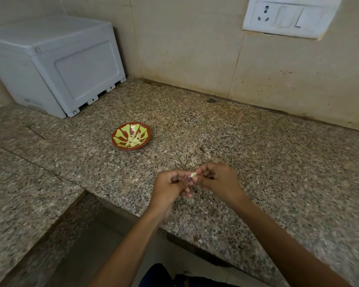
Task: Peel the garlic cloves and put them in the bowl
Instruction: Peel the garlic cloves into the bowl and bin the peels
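On the far left, at about ten o'clock, a big white box sits on the speckled stone counter, pushed back by the wall. Near the middle, at about eleven o'clock from the hands, is a small red bowl with light green shapes painted inside. A little pile of peeled garlic cloves lies in the bottom of the bowl. The bowl stands well apart from the hands.

Lower down, at about six o'clock, two bare arms reach over the counter edge. The left hand has its fingers curled, and its thumb and fingertips pinch one garlic clove. The right hand is just beside it, touching the same clove. Its fingers are curled too, and they pinch the top of the clove. The clove looks pale, held up between both hands above the counter. It is too small to tell how much skin is on it.

High up on the right, at about one o'clock, a white wall socket with switches is set in the tan wall.
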